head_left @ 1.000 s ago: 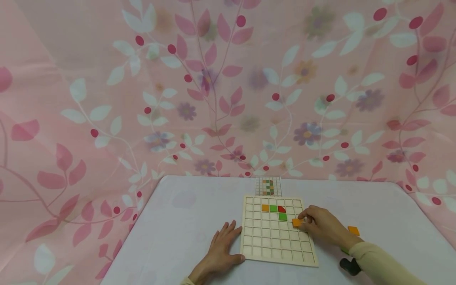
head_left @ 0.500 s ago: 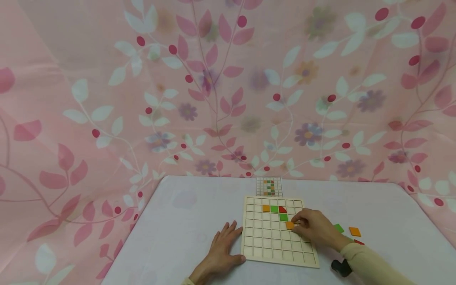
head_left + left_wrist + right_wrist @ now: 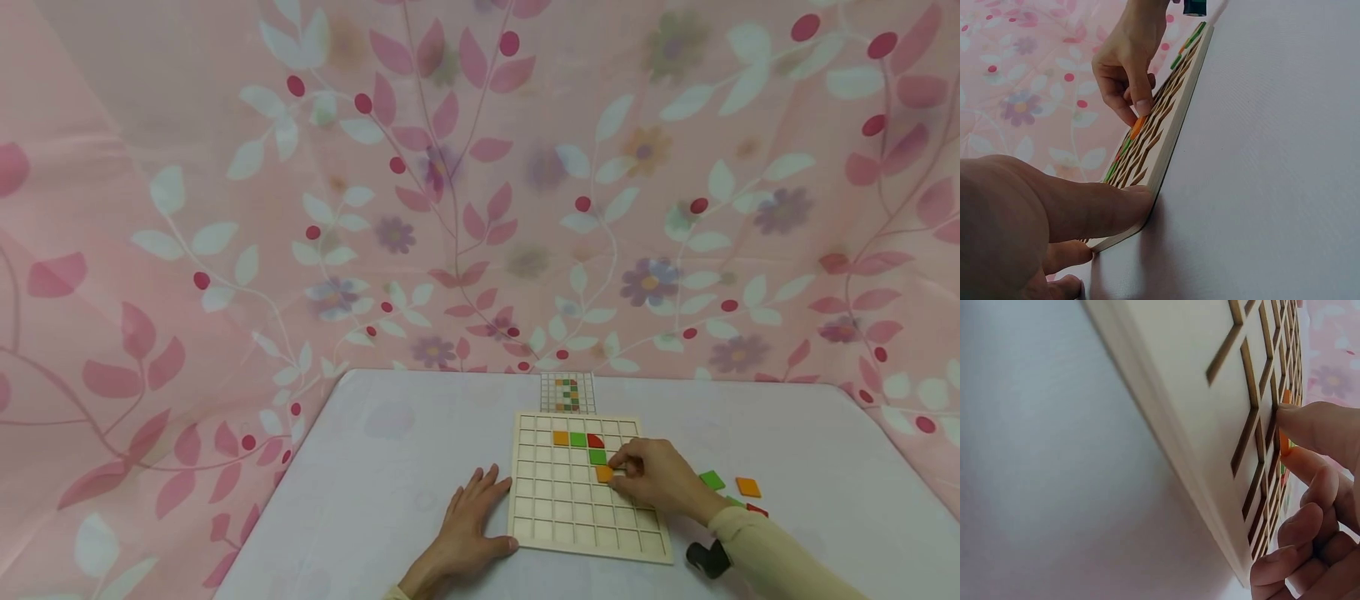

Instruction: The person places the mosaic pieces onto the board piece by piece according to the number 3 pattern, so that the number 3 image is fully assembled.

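My right hand pinches an orange square tile between thumb and index finger, low over a cell of the wooden grid board. Directly behind that tile a green square tile lies in its cell. In the row beyond sit an orange tile, a green tile and a red tile with one rounded corner. My left hand rests with spread fingers at the board's left edge; the left wrist view shows its thumb against the rim.
A printed pattern card lies just behind the board. To the right, on the white table, are loose tiles: green, orange and red. A black object is by the right sleeve.
My right hand has carried the orange tile leftward across the board, to the cell in front of the green one. More loose tiles show beside the right forearm. The left hand stays put.
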### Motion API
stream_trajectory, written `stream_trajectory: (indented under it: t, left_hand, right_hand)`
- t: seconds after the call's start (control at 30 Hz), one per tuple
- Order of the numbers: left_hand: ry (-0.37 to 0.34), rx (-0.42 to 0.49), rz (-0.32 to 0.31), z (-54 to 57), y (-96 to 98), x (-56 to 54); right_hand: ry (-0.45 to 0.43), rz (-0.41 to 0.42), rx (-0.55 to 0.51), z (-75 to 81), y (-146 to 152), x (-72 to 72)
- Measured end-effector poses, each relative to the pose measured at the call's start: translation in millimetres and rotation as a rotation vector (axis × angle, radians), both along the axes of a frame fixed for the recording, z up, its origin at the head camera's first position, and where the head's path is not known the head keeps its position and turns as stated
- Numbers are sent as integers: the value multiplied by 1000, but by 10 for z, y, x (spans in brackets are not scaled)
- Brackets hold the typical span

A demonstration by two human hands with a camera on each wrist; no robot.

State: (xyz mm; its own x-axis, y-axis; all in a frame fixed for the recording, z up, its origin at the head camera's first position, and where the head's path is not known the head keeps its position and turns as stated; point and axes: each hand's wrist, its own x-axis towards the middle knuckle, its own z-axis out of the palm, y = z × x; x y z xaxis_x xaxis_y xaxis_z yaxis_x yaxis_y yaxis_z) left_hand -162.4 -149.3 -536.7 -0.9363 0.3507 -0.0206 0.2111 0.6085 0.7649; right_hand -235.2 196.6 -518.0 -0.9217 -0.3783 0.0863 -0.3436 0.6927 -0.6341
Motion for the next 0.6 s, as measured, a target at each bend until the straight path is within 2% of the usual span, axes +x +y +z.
stream_trajectory:
  t: [0.6]
  left_hand:
    - [-24, -17, 17, 17, 22, 13]
  right_hand:
    - [17, 1, 4, 0, -96, -32]
